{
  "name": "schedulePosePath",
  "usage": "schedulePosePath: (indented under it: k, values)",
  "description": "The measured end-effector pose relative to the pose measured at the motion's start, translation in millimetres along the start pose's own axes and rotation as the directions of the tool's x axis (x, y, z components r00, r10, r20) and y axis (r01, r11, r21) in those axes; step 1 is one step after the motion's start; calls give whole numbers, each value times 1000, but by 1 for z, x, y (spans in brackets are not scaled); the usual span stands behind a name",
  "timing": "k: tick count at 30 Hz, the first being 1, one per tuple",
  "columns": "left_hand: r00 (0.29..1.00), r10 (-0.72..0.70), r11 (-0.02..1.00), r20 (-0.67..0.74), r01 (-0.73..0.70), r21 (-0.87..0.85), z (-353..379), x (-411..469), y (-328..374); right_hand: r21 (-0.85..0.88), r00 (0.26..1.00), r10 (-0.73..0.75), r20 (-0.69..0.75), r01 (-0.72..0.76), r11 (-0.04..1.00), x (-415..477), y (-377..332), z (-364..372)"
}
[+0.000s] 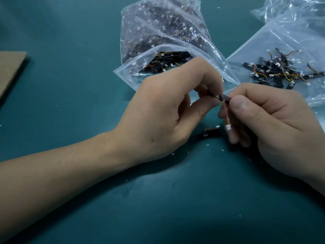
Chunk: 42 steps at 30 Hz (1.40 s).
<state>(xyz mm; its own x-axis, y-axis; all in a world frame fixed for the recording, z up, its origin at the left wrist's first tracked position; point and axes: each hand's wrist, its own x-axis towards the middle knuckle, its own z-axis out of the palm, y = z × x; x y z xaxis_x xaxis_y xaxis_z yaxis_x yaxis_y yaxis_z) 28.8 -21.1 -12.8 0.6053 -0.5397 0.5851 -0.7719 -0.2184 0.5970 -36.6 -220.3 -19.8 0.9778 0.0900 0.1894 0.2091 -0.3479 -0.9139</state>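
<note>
Both hands meet over the middle of the green tabletop [70,103], working one small black strip [225,98] raised off the surface, where the eye can check it closely. The left hand [168,110] has its grip clamped on the strip's left end, thumb and forefinger curled in a pinch. The right hand [274,124] has its grip clamped on the other end under the thumb, so the piece is braced from both sides and cannot twist. From the strip a thin orange and yellow lead [225,114] hangs down past the right fingers to a white plug [228,128], left dangling, probably because only the strip itself needs attention. Another strip [210,132] with its own lead lies flat on the tabletop just below the hands, within easy reach. Beyond the left hand an open plastic bag [126,71] full of the same parts gapes towards the person, its mouth turned for easy picking. To the right a flat bag [281,32] serves as a mat for a loose pile of strips [274,71], seemingly kept apart from the stock. A piece of cardboard [10,67] sits at the left edge, and small white flecks [207,144] dot the surface near the hands.
</note>
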Motion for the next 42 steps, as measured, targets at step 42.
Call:
schedulePosePath:
  k: [42]
  values:
    - [953,-226,970,202,239,-42,-5,3,5,-224,997,-79,-11,75,972,-2,-4,1]
